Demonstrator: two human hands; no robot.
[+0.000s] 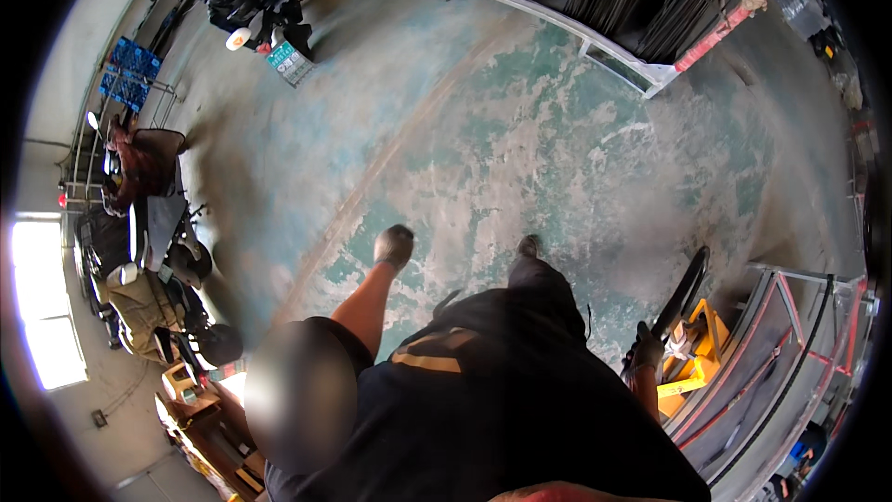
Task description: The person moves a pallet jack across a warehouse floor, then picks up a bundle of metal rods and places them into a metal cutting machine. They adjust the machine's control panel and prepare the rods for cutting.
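Left of the grip, parked scooters [177, 260] stand well apart along the wall. The right hand [648, 350], gloved, is closed around the black handle [683, 293] of a yellow pallet jack [692, 363]. The handle's long axis runs from the grip up and to the right, tilted away from the person. The forearm hangs down beside the dark shorts, hand at hip level. A metal rack [790, 353] stands just right of the grip. The left hand is out of sight.

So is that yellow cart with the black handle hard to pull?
Probably heavy: the yellow cart looks like thick metal. It likely rolls, since the right hand alone grips its black handle. The worn floor might make it bumpy.
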